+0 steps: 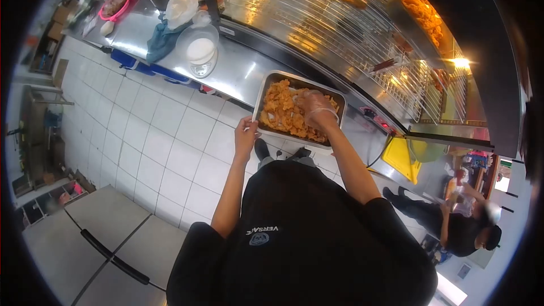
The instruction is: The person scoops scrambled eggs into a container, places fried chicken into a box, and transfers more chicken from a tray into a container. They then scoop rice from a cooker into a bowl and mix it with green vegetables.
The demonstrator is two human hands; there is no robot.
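Observation:
A deep metal tray [256,103] full of golden fried chicken [281,105] rests at the front edge of the steel counter. My left hand [246,134] is bare and closed on the tray's near left corner. Over the right part of the tray, my right hand [318,107] wears a clear plastic glove. Its fingers are curled down among the chicken pieces, and their tips are hidden there.
A lit glass display cabinet [294,8] with wire racks and more fried chicken runs behind the counter [238,73]. Left stand a scale [202,69] with a bowl and a blue cloth [161,39]. A yellow tray [401,158] lies right. Another person [459,229] works far right.

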